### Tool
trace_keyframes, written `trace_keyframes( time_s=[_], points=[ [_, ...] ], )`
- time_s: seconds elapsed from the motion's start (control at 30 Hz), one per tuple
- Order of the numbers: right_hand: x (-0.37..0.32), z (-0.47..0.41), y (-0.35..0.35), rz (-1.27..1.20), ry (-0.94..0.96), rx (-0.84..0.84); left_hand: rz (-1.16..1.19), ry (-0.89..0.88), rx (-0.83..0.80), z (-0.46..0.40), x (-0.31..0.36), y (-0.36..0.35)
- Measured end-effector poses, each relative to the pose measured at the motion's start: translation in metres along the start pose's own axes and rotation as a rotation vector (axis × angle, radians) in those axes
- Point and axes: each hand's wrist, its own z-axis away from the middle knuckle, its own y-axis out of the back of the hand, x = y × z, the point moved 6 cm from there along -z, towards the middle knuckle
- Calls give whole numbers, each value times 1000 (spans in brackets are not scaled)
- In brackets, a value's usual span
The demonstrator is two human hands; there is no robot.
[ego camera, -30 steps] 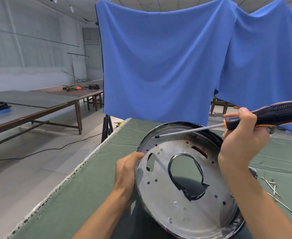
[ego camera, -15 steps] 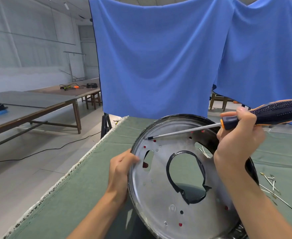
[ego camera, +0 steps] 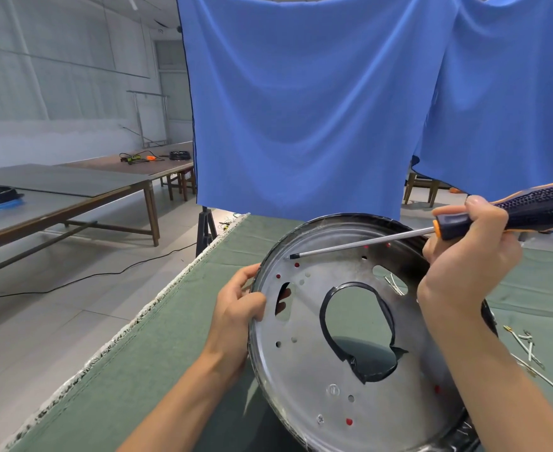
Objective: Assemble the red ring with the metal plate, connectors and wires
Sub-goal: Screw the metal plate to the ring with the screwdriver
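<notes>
A round metal plate (ego camera: 304, 370) with a black-edged centre hole stands tilted up off the green table. Red shows through several of its small holes, so the red ring sits behind it, mostly hidden. My left hand (ego camera: 236, 308) grips the plate's left rim, with fingertips visible through an oval slot. My right hand (ego camera: 464, 265) holds a black and orange screwdriver (ego camera: 529, 210). Its shaft crosses the upper plate, and the tip rests near the upper left rim beside a red-filled hole. Loose wires (ego camera: 529, 350) lie on the cloth to the right.
The green cloth table (ego camera: 177, 337) has a frayed left edge, with open floor beyond. A blue curtain (ego camera: 317, 109) hangs behind. Long wooden tables (ego camera: 73, 190) stand far left with cables and a black ring. A black cord lies across the floor.
The plate has tipped up more steeply and turned in my left hand. The screwdriver tip has slid left towards the upper left rim. My head has come closer.
</notes>
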Motion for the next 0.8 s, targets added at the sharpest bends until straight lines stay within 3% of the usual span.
trace_keyframes(
  time_s=[0.43,0.8],
  points=[
    [0,5,-2,43,27,-55,172,119,-1,0,-3,-9],
    [5,6,-2,44,4,-88,187,108,78,3,2,-1]
  ],
)
